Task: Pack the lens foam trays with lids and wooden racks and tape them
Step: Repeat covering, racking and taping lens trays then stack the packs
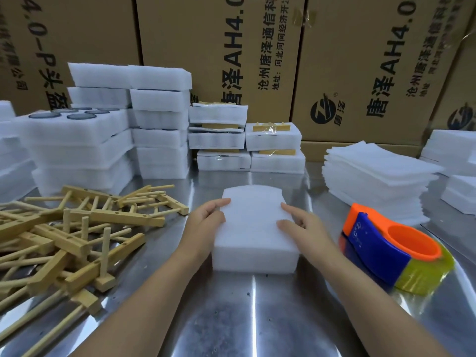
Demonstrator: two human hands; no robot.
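A foam tray lies at the middle of the steel table, with what we take to be a thin white lid laid flush on top. We judge the lid-seating step to be in hand: no rack is on the tray and no tape is around it. The left hand rests along the lid's left edge and the right hand along its right edge, fingers nearly straight and spread, pressing down rather than gripping; neither hand holds anything.

By our reading, the next move calls for a wooden rack from the loose pile of wooden racks toward the table's left edge, set on the lid. After that comes the orange-and-blue tape dispenser, lying toward the right edge.

A stack of spare lids stands near the far right corner. Taped packs, each with a rack on top, line the far edge. Lens-filled trays are stacked at the far left, with cardboard boxes behind.
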